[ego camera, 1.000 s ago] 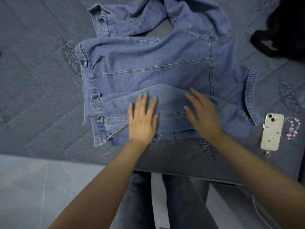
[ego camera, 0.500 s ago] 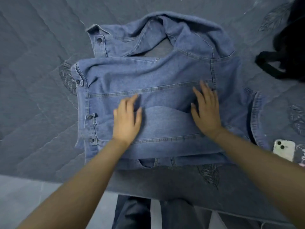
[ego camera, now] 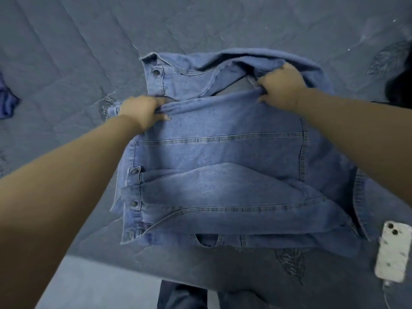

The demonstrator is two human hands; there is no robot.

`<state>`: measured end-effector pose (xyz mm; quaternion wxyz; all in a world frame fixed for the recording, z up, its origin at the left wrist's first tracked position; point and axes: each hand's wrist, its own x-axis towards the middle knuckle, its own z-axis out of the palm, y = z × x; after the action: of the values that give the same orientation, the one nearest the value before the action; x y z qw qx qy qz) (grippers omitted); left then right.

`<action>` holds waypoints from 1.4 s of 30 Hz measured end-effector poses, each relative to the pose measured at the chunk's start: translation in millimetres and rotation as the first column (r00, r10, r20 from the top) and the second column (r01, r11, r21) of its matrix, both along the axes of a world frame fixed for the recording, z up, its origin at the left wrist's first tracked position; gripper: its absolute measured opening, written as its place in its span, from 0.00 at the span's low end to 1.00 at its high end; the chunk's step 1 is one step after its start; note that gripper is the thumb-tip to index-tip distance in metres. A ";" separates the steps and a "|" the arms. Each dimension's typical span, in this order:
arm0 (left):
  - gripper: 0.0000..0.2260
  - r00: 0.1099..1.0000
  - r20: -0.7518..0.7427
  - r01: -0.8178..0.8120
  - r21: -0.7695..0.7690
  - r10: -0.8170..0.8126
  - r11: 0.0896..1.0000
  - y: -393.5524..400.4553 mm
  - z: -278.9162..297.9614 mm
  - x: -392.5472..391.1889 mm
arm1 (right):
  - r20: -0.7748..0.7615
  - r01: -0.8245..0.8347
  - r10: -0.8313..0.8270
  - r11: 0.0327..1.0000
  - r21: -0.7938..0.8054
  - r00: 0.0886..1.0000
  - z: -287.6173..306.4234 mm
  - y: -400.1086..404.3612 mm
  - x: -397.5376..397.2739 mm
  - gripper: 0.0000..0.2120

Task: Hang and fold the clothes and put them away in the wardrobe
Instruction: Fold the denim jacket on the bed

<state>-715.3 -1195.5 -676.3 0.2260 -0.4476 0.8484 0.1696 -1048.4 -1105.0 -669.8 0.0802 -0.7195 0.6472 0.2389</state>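
On the grey quilted bedcover (ego camera: 66, 63) lies a partly folded denim jacket (ego camera: 218, 152), and both hands grip its far folded edge: the left hand (ego camera: 142, 110) pinches the fabric at the jacket's left end, the right hand (ego camera: 282, 85) bunches it near the collar opening. Just beside the jacket's near right corner rests a white phone (ego camera: 393, 253) (camera side up). Off the jacket's far right edge sits something black (ego camera: 401, 90), possibly a bag.
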 end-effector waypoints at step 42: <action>0.13 0.652 0.279 -0.572 0.791 0.705 0.216 61.1 21.6 85.4 | 0.410 0.266 -0.160 0.940 -0.215 0.898 6.8 210.7 179.9 0.20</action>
<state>-629.8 -1134.4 -654.7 0.2574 -0.5779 0.4107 0.6566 -868.5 -894.3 -663.0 0.1351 -0.6806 0.7201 -0.0070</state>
